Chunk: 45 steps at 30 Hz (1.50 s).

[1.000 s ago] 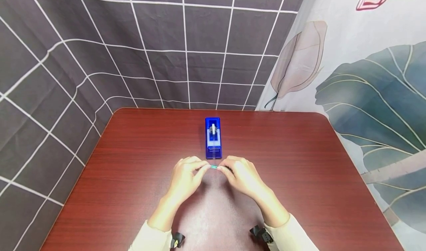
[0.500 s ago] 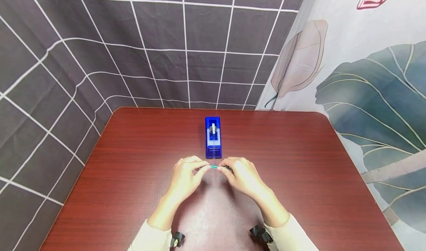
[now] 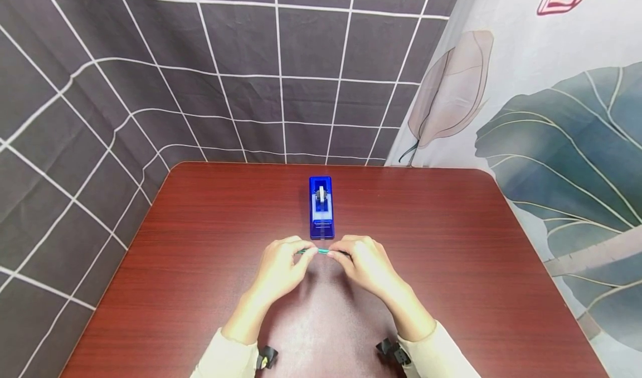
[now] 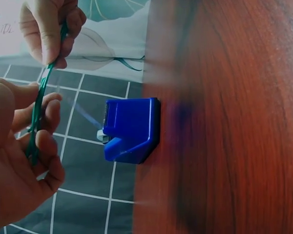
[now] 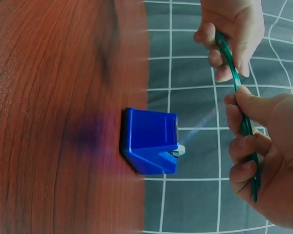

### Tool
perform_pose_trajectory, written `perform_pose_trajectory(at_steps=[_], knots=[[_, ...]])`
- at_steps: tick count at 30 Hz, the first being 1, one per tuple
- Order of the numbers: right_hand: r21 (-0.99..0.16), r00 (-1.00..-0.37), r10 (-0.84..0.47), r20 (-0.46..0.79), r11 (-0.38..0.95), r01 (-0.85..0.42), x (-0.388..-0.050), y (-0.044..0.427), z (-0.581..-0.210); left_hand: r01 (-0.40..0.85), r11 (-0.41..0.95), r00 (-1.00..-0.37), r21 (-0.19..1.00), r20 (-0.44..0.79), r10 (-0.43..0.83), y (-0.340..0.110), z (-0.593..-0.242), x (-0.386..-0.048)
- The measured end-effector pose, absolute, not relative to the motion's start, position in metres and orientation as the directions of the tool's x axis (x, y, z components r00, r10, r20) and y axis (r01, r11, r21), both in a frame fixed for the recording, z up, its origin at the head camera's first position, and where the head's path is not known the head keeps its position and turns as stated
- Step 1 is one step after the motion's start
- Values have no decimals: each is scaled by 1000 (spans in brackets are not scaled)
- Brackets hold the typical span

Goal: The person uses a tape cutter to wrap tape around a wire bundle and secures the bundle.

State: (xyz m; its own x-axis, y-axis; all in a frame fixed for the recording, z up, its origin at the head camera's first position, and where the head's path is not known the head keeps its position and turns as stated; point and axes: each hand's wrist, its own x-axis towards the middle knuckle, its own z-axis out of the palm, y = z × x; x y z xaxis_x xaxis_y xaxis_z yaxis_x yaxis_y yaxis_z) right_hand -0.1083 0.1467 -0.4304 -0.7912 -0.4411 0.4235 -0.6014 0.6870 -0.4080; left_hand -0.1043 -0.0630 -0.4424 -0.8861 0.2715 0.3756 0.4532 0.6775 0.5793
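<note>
Both hands pinch a thin, dark green stick-like object just in front of a blue tape dispenser. My left hand has its thumb and fingertips on the left part. My right hand pinches the right part, the other fingers curled behind it. Both wrist views show the green object running along the fingers, with a glossy clear patch between the hands; its exact kind is unclear. A faint translucent strip of tape stretches from the dispenser toward the hands. Where it ends is hard to see.
The tape dispenser stands on a reddish-brown wooden table, near the middle of its far half. A dark grid-patterned cloth hangs behind and to the left. A white leaf-print curtain hangs at right. Black wrist devices sit at both sleeves.
My left thumb and fingers have shifted slightly, so more of the green object shows between them. The right hand and the tape dispenser look the same.
</note>
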Motion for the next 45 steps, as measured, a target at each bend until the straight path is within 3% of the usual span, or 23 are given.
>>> perform_pose_trajectory(at_steps=[35, 45], knots=[[-411, -859, -404, 313, 758, -506, -107, 144, -430, 501, 608, -859, 616, 441, 261, -64, -448, -109], [-425, -853, -380, 357, 747, -511, -106, 144, -431, 491, 607, -864, 625, 438, 249, -65, -450, -110]])
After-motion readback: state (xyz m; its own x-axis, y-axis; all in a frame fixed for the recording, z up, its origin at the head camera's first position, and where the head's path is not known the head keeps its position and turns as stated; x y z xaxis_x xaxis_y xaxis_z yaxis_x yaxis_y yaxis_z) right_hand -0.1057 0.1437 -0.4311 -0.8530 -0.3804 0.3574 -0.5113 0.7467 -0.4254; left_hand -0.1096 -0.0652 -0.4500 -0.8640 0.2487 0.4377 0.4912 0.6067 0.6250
